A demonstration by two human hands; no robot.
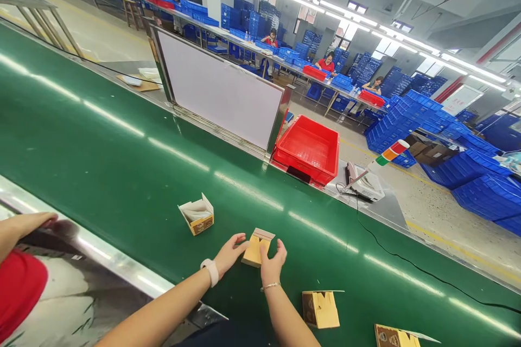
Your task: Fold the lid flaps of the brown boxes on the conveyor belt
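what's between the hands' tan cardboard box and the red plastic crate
The head view shows only green conveyor belt and its metal edge rail between the tan cardboard box and red plastic crate.

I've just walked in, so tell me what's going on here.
A person's left hand and right hand hold a small cardboard box on a green conveyor belt. More cardboard boxes lie nearby, and an open box sits ahead of the hands. A co-worker's hand lies by the belt's near edge. A red crate stands beyond the far edge, with people in red farther off.
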